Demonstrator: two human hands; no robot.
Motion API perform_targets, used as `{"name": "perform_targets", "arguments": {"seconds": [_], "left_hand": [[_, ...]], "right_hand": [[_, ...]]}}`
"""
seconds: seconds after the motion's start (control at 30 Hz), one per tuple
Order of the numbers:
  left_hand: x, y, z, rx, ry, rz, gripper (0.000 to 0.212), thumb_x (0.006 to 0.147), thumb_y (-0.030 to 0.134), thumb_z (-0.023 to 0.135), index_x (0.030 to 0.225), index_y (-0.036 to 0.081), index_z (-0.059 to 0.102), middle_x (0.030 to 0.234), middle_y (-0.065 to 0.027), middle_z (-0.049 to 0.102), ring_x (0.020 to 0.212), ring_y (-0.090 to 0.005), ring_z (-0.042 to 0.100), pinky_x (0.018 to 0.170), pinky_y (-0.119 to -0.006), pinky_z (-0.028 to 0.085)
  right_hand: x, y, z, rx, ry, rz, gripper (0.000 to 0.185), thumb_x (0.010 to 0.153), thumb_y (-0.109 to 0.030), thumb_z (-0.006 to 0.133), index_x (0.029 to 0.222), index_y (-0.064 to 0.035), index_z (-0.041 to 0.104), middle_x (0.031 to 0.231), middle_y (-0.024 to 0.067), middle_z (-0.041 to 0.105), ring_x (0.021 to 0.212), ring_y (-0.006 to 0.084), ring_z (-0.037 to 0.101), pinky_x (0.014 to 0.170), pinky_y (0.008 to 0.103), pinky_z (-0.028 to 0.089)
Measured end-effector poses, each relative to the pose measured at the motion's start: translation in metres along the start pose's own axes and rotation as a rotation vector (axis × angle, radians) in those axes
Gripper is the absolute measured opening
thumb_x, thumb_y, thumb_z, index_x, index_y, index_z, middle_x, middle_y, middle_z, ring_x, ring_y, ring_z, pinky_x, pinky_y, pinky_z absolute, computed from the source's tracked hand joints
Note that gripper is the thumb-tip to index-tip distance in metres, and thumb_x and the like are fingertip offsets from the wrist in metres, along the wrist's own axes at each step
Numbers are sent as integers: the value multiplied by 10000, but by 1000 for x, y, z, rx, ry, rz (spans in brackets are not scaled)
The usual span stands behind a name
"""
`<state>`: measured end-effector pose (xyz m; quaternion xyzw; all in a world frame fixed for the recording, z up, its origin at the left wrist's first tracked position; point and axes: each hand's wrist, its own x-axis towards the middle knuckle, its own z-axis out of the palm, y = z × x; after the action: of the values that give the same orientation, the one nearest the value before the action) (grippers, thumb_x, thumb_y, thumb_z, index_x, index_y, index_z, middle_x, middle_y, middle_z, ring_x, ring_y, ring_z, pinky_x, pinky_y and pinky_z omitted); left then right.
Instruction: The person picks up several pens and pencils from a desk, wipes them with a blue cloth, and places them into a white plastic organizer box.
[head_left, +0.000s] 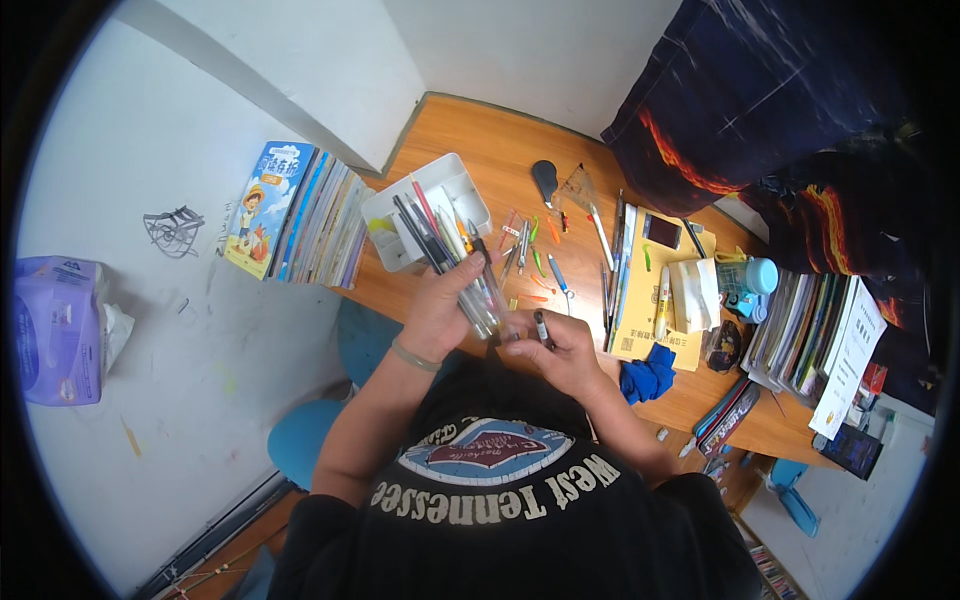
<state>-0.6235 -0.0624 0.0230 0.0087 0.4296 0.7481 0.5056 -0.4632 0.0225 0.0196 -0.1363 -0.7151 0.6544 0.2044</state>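
My left hand (442, 311) is wrapped around a thick bundle of pens and pencils (431, 229), their tips fanned out away from me. Their lower ends come out beside the palm. My right hand (564, 351) grips a dark-capped pen (541, 330) in its curled fingers. Its thumb and fingertips also meet the end of a clear-barrelled pen at the bundle's edge; whether they pinch it is hard to tell. Just beyond the bundle stands a white divided plastic box (456, 169), partly covered by the pens, with a yellow-green item (381, 225) in one compartment.
Loose small stationery, a pair of compasses (523, 238) and a set square (579, 187) lie on the wooden desk (480, 124). Rows of books (319, 217) stand left, and more books (802, 330) right. Yellow paper folders (637, 300), a blue cloth (649, 373) and a bottle (754, 276) are rightward.
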Motion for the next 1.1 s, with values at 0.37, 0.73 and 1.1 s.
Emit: {"name": "perform_targets", "arguments": {"seconds": [0.37,0.73,1.1], "left_hand": [[-16,13,23,55,-10,153,314,808,35,615,1106,33,515,959,-59,585,898,-140,569,744,-269,483],[-24,11,30,56,56,218,280,787,27,634,1051,21,538,918,-66,603,819,-135,579,733,-279,487],[-58,-18,-47,91,324,24,226,781,24,645,975,22,530,852,-93,624,690,-144,578,615,-261,494]], "right_hand": [[-11,-7,6,41,153,1,227,783,86,546,1006,43,543,820,126,626,560,143,587,456,229,455],[-18,-4,12,531,137,325,219,877,-57,535,1076,18,483,787,85,621,489,78,488,400,182,356],[5,47,21,-80,-15,208,219,895,-158,538,1036,-9,616,937,41,597,764,109,559,662,247,451]]}}
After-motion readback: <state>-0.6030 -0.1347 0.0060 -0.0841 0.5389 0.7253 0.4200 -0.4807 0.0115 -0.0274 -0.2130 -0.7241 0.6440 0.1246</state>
